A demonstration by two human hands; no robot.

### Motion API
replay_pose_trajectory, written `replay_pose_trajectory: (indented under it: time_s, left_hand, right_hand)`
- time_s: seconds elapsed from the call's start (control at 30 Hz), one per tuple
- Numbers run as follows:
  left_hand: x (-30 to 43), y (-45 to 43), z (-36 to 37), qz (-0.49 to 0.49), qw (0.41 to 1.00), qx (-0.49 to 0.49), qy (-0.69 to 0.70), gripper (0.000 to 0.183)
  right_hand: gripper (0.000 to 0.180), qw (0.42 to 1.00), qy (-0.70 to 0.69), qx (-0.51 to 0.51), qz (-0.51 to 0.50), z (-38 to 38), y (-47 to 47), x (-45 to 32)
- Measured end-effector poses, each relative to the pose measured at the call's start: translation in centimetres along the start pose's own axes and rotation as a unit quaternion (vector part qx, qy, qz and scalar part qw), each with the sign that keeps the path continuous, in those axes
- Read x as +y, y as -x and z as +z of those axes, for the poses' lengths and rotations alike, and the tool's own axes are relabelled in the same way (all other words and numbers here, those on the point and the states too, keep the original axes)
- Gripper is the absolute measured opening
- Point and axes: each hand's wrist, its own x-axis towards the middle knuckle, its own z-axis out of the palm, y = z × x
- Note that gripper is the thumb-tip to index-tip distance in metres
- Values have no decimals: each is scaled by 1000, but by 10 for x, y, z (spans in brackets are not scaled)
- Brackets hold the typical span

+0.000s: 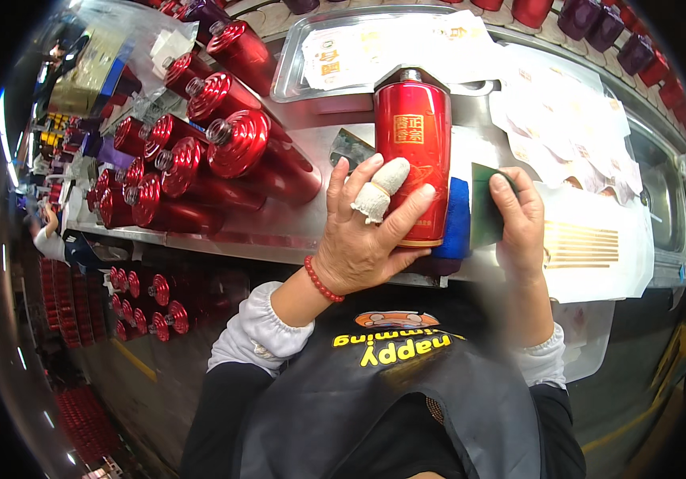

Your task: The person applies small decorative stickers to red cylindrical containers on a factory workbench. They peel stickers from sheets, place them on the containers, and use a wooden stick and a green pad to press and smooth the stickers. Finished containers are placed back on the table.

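Note:
A shiny red bottle (411, 167) with gold writing lies on its side in front of me, its neck pointing away. My left hand (355, 233) grips the bottle's near part. One of its fingers wears a whitish cloth finger cover (382, 190), and a red bead bracelet (320, 279) circles the wrist. Just right of the bottle, my right hand (521, 224) pinches a thin dark green flat sheet (484, 203), apparently a scraper. A blue pad (456, 218) shows under the bottle's right side. Another dark green piece (352, 146) lies left of the bottle.
Several red bottles (259, 149) stand at the left on the metal table (313, 224). A metal tray (288, 72) behind holds printed sheets. More label sheets (564, 120) and a sheet with gold strips (588, 275) lie at the right, near a metal sink (657, 209). A person (49, 236) is far left.

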Motion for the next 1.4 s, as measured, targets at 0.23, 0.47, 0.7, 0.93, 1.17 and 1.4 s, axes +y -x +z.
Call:
replay_pose_trajectory:
  time_s: [0.23,0.47,0.7,0.93,1.17,1.4]
  left_hand:
    - [0,-3,1,-19,999,-11,25,77]
    - [1,-20,-7,17,996,-76,-32,69]
    - [-1,-22,-6,40,996,-74,-10,64]
    - [-6,-20,-2,16,997,-63,36,62]
    - [0,-31,-9,28,994,-108,-16,72]
    - [-7,-27,-4,68,993,-91,-18,65]
  right_hand:
    - [15,996,71,-45,38,2,7,-4]
    - [16,993,70,-81,53,1,3,-5]
    - [16,992,68,-82,61,-1,1,-5]
    - [16,993,53,-82,70,-2,-1,-3]
    - [15,995,-6,-70,75,-5,-2,0]
    - [17,993,100,-56,-20,27,-10,-11]
